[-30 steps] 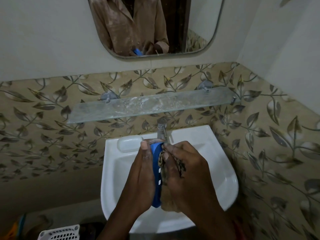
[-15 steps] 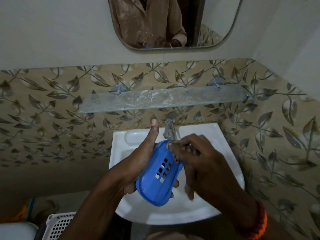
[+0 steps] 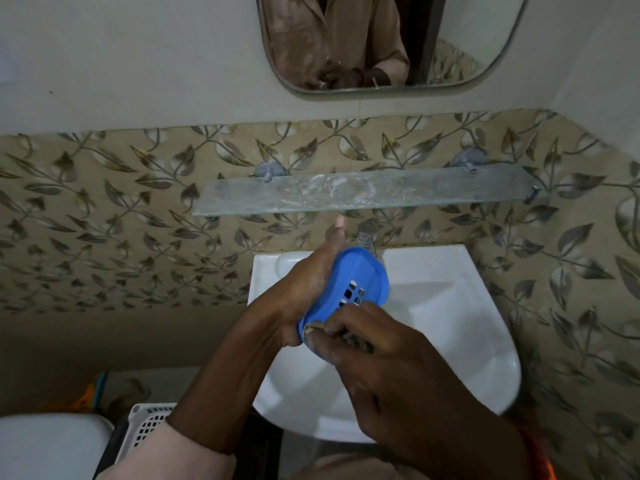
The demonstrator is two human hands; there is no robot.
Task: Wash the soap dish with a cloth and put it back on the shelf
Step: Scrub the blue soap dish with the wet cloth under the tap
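The blue oval soap dish (image 3: 356, 278), with small drain slots in its middle, is tilted over the white sink (image 3: 450, 306). My left hand (image 3: 304, 299) holds it from the left side, fingers stretched up behind its edge. My right hand (image 3: 384, 355) is closed on a small dark cloth (image 3: 346, 336) and presses it against the dish's near rim. Most of the cloth is hidden under my fingers. The glass shelf (image 3: 374, 192) hangs on the wall above the sink with nothing on it.
A metal tap (image 3: 367, 237) stands behind the dish at the sink's back. A mirror (image 3: 381, 43) hangs above the shelf. A white perforated basket (image 3: 149, 424) and a white lid (image 3: 48, 445) sit low on the left. Patterned tiled walls close in at the right.
The dish has turned from edge-on to show its slotted face. My right hand with the cloth has slid from the dish's far end to its near rim.
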